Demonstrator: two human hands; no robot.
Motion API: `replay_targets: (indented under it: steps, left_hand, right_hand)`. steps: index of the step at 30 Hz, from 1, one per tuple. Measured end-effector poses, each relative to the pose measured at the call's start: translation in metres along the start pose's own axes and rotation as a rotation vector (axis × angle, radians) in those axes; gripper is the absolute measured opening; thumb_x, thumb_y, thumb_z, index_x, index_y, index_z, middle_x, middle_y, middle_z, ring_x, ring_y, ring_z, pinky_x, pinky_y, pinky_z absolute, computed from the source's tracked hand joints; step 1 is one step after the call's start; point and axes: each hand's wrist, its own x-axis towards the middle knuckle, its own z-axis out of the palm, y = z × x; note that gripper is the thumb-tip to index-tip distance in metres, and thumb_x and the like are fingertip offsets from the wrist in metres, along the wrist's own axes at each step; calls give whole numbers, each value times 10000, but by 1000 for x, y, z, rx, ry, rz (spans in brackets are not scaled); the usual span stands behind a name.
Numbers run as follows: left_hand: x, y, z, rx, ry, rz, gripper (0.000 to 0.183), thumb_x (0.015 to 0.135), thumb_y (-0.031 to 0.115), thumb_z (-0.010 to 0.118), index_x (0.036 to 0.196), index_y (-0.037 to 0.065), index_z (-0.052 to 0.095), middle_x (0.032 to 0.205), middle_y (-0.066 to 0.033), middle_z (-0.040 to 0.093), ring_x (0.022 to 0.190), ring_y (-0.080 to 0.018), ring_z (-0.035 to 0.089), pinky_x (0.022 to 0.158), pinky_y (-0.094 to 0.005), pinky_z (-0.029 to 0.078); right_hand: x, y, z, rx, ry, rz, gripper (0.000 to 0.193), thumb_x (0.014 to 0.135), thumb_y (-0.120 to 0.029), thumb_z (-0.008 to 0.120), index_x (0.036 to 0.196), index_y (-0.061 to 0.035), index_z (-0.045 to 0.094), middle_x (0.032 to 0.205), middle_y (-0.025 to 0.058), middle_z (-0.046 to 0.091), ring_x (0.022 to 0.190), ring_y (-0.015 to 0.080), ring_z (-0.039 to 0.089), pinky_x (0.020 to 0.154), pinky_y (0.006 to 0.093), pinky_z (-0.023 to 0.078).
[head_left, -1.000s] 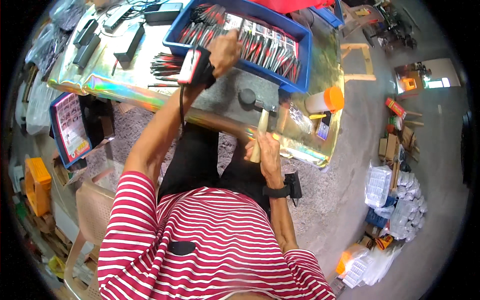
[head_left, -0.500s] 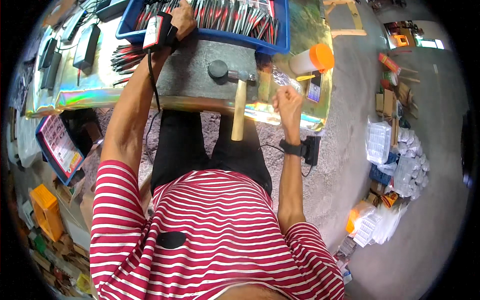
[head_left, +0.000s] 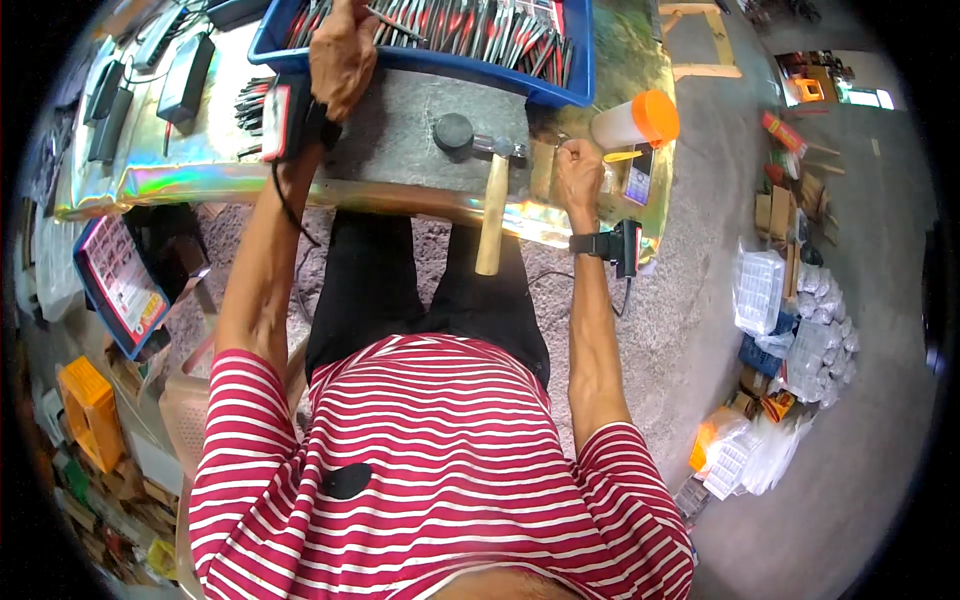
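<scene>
My left hand point(head_left: 343, 62) is closed at the near left side of a blue bin point(head_left: 470, 68). A slim grey tool point(head_left: 397, 23) sticks out to the right from its fingers; its exact kind I cannot tell. Many similar slim tools point(head_left: 470, 28), red, black and silver, lie packed in the bin. On the right of the table my right hand point(head_left: 580, 178) is curled shut, with what it holds, if anything, hidden. Just beyond it are a white jar with an orange lid point(head_left: 655, 118) and a yellow strip point(head_left: 622, 156).
A hammer point(head_left: 492, 210) lies on a dark grey slab point(head_left: 400, 130), its handle overhanging the near table edge. Beside my right hand lies a phone point(head_left: 638, 178). Black power bricks point(head_left: 186, 80) stand at the left. Plastic-wrapped goods point(head_left: 815, 335) are piled on the floor at right.
My left hand has drawn back toward me from over the bin, and a slim grey tool now shows in it. My right hand has moved forward over the table beside the jar.
</scene>
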Motion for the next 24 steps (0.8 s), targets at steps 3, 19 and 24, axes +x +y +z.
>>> replay_targets:
  steps: [3,19,24]
  left_hand:
    - [-22,7,-33,-40,131,-35,182,806,95,506,983,50,496,861,-108,602,779,-211,594,677,-303,478]
    - [-110,-53,-118,159,41,-460,167,696,25,464,847,-3,529,802,-176,565,768,-301,549,691,-363,431]
    - [-108,-50,-112,420,-58,-261,139,676,10,524,806,47,554,744,-142,501,738,-303,498,671,-390,408]
  right_hand:
    - [5,11,7,-18,11,-39,128,731,-139,488,729,-19,532,658,182,551,621,317,550,576,392,420]
    - [27,18,12,-569,-79,-351,245,702,-220,490,669,21,518,643,250,547,614,384,555,542,439,431]
    - [41,36,12,-559,-168,-489,259,692,-208,501,645,47,502,639,265,539,608,412,541,537,450,424]
